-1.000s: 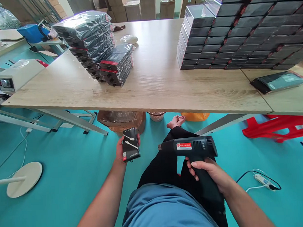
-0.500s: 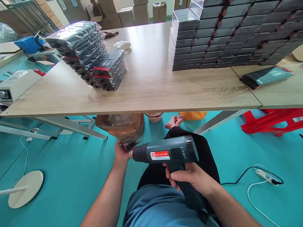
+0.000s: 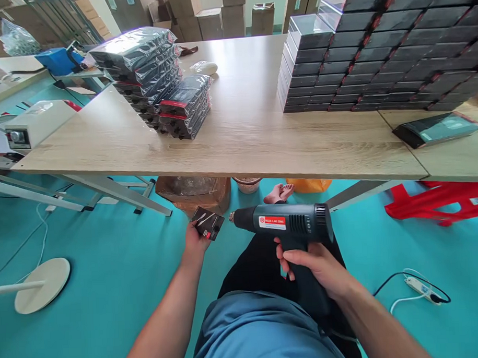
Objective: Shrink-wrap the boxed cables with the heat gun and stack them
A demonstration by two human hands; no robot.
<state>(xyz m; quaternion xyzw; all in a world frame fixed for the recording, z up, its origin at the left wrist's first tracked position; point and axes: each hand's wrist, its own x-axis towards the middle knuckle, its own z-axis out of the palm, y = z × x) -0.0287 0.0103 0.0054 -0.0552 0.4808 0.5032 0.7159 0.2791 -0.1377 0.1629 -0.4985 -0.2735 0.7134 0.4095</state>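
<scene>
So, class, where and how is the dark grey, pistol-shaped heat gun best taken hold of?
On the heat gun, probably by the dark handle, coming from the lower right as the right hand does: the handle slants down from the barrel, slim enough for the hand to wrap, well away from the metal-coloured nozzle, which points left.

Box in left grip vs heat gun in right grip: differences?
- Size: the heat gun is clearly larger than the box.
- Shape: the box is flat and rectangular; the heat gun has a barrel and an angled handle.
- Pose: the box sits slanted in view; the heat gun's barrel is roughly level, its nozzle toward the box.
Shared: both are dark with red and white markings.
</scene>
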